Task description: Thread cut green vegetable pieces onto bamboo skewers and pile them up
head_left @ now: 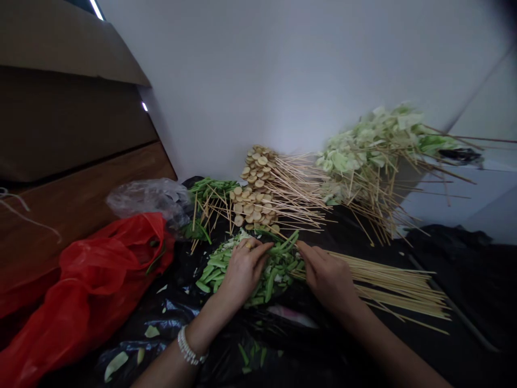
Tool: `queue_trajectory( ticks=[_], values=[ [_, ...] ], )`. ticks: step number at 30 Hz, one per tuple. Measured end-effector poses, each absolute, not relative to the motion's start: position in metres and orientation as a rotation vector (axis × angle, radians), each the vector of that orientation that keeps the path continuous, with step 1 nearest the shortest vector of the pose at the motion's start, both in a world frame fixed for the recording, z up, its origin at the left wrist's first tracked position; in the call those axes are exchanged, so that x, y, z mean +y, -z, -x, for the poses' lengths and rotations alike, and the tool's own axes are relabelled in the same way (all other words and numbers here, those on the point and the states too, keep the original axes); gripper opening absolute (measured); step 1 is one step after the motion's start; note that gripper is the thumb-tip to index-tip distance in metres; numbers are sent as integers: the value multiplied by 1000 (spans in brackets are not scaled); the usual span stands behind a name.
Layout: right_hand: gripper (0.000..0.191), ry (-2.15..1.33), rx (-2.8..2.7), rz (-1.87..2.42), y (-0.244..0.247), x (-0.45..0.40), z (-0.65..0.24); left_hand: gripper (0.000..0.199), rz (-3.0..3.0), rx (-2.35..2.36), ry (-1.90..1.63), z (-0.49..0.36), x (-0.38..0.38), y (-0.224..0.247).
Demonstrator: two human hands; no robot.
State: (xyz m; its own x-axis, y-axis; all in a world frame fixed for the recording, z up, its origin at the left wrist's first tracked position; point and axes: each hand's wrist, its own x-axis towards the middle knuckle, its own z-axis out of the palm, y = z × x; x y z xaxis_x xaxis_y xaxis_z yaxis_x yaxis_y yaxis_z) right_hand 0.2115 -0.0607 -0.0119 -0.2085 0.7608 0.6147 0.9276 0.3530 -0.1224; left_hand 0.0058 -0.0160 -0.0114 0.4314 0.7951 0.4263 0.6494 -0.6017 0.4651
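Over a heap of cut green beans [214,269], both my hands work close together. My left hand [242,272], with a ring and a white beaded bracelet, is closed in a pinch on green bean pieces [287,246]. These pieces bridge the gap to my right hand [329,275], whose fingers are closed at their right end. A thin bamboo skewer seems to be in that right-hand pinch, mostly hidden by the fingers. Loose bamboo skewers [399,285] lie in a bundle just right of my right hand.
Behind the heap are skewered potato slices [256,207], skewered green beans [214,187] and skewered cabbage leaves [367,143] against the wall. On the left lie a red plastic bag [109,264] and a clear plastic bag [147,196]. Black plastic [226,355] covers the work surface.
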Motion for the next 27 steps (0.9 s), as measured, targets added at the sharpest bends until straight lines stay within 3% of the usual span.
queue_trajectory(
  ticks=[11, 18, 27],
  values=[
    [34, 411, -2035, 1405, 14, -62, -208, 14, -1587, 1217, -1394, -2, -7, 2],
    [38, 426, -2102, 1403, 15, -65, -205, 33, -899, 974, -1325, -6, -5, 0],
    [39, 393, -2136, 1430, 15, -65, -203, 29, -707, 859, -1303, -6, -5, -4]
  ],
)
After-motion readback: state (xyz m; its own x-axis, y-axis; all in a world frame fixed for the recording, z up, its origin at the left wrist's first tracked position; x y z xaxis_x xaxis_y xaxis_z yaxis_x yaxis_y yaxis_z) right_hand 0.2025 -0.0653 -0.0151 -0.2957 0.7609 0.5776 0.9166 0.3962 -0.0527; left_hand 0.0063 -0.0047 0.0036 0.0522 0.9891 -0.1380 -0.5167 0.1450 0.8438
